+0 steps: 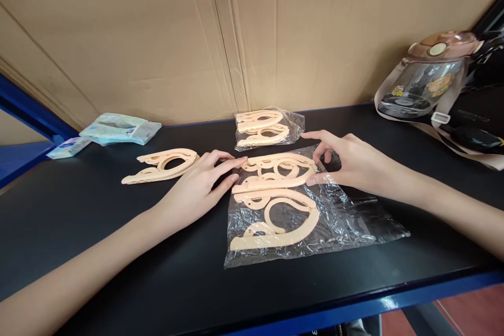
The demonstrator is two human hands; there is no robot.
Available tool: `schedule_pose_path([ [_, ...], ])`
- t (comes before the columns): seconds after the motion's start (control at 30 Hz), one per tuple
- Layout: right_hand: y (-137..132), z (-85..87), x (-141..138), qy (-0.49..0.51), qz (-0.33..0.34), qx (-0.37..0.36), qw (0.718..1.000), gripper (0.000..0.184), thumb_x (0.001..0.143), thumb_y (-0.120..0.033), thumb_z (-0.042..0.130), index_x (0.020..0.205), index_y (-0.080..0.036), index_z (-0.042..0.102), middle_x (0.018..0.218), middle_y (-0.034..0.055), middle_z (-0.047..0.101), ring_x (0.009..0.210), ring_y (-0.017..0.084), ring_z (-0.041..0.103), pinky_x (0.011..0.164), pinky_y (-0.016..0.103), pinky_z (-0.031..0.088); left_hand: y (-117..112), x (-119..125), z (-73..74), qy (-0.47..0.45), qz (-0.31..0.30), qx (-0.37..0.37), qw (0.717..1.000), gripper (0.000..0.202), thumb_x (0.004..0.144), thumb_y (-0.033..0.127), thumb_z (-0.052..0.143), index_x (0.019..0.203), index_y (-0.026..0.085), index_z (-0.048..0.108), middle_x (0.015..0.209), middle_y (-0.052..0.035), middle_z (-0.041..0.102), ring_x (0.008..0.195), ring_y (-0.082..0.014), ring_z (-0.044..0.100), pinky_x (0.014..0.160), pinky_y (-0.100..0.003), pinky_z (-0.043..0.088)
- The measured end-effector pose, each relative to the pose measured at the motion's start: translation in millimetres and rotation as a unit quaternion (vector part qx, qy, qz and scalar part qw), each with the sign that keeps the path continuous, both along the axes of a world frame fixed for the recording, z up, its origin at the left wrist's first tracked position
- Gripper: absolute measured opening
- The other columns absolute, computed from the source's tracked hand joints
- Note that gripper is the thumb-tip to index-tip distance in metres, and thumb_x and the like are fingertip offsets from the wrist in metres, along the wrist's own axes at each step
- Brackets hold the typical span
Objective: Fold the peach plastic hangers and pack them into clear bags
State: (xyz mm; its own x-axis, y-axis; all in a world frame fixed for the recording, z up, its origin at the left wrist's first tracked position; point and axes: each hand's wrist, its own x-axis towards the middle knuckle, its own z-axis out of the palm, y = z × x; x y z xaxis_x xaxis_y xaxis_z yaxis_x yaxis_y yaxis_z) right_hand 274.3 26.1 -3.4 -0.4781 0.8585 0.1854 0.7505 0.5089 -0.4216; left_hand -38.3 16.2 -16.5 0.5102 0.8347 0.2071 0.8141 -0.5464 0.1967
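Note:
Two peach plastic folding hangers [275, 194] lie on a clear plastic bag [346, 220] in the middle of the black table. My left hand [197, 189] rests flat with fingers stretched out, fingertips touching the left end of the upper hanger. My right hand [350, 163] has its fingers spread and curved, touching the right end of that same hanger and the bag's edge. Neither hand grips anything. Another loose hanger [161, 165] lies just left of my left hand. A sealed bag of hangers [263, 128] sits behind.
The black table [118, 252] has a blue front edge and a cardboard wall [236, 31] behind it. Tissue packs [118, 128] lie at the back left. A clear water bottle with a strap [429, 81] rests on its side at the right.

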Motion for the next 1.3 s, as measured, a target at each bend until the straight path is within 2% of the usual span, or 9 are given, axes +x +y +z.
schedule_pose_path([
  [0.17,-4,-0.1,-6,0.096,0.012,-0.068,0.993,0.065,0.077,-0.049,0.070,0.132,-0.024,0.046,0.084,-0.0012,0.071,0.069,0.017,0.059,0.066,0.031,0.046,0,0,-0.6,-0.037,0.012,-0.010,0.999,0.044,0.100,0.042,0.036,0.138,0.022,0.046,0.128,-0.0066,0.055,0.115,-0.0236,0.053,0.102,-0.040,0.041],
  [0.3,-6,-2.5,-10,0.112,0.018,-0.071,0.991,0.060,0.078,-0.047,0.069,0.129,-0.024,0.048,0.085,-0.0006,0.071,0.066,0.016,0.058,0.068,0.033,0.047,1,0,-1.0,-0.065,-0.005,-0.015,0.998,0.039,0.099,0.039,0.039,0.131,0.021,0.053,0.125,-0.0064,0.057,0.114,-0.0226,0.054,0.101,-0.039,0.041],
  [0.6,-4,-9.9,-14,0.122,0.027,-0.069,0.990,0.056,0.079,-0.047,0.069,0.126,-0.023,0.050,0.081,-0.0020,0.071,0.067,0.016,0.059,0.069,0.032,0.045,6,-1,-0.7,-0.112,-0.006,-0.039,0.993,0.033,0.095,0.045,0.048,0.113,0.023,0.066,0.111,-0.0036,0.064,0.102,-0.0211,0.058,0.091,-0.036,0.044],
  [0.73,-5,-12.0,-16,0.140,0.038,-0.070,0.987,0.054,0.080,-0.043,0.068,0.127,-0.023,0.050,0.081,-0.0020,0.071,0.069,0.016,0.061,0.070,0.031,0.047,8,-1,-2.2,-0.151,0.023,-0.076,0.985,0.032,0.094,0.047,0.050,0.108,0.023,0.066,0.106,-0.0029,0.066,0.089,-0.0189,0.060,0.077,-0.032,0.046],
  [0.87,-5,-13.2,-16,0.142,0.041,-0.064,0.987,0.051,0.080,-0.040,0.068,0.126,-0.024,0.052,0.081,-0.0021,0.072,0.073,0.016,0.064,0.076,0.033,0.048,9,0,-1.9,-0.143,0.034,-0.087,0.985,0.032,0.095,0.048,0.048,0.108,0.024,0.065,0.105,-0.0018,0.065,0.079,-0.0168,0.058,0.070,-0.031,0.045],
  [0.97,-4,-13.5,-15,0.145,0.045,-0.064,0.986,0.051,0.080,-0.041,0.068,0.126,-0.025,0.052,0.081,-0.0021,0.072,0.075,0.018,0.065,0.078,0.034,0.049,7,1,0.2,-0.127,0.021,-0.073,0.989,0.031,0.097,0.045,0.044,0.109,0.023,0.063,0.105,-0.0017,0.064,0.086,-0.0179,0.059,0.077,-0.032,0.045],
  [1.07,-3,-13.8,-15,0.145,0.050,-0.061,0.986,0.049,0.082,-0.041,0.067,0.126,-0.025,0.052,0.082,-0.0017,0.071,0.077,0.018,0.065,0.079,0.035,0.048,3,3,2.1,-0.078,0.003,-0.026,0.997,0.032,0.100,0.040,0.036,0.109,0.020,0.060,0.107,-0.0038,0.063,0.098,-0.0212,0.058,0.087,-0.036,0.043],
  [1.17,-3,-14.4,-16,0.141,0.057,-0.061,0.986,0.046,0.083,-0.040,0.066,0.125,-0.024,0.052,0.082,-0.0014,0.071,0.077,0.017,0.064,0.078,0.034,0.048,1,6,2.0,-0.038,-0.002,0.007,0.999,0.034,0.101,0.037,0.032,0.109,0.018,0.059,0.106,-0.0052,0.062,0.097,-0.0230,0.058,0.086,-0.038,0.043],
  [1.3,-3,-15.2,-16,0.143,0.061,-0.058,0.986,0.045,0.083,-0.041,0.065,0.122,-0.023,0.054,0.080,-0.0012,0.071,0.075,0.017,0.064,0.073,0.033,0.048,2,6,0.1,-0.071,0.011,-0.015,0.997,0.031,0.100,0.039,0.035,0.108,0.020,0.058,0.103,-0.0037,0.062,0.091,-0.0207,0.060,0.083,-0.035,0.045],
])
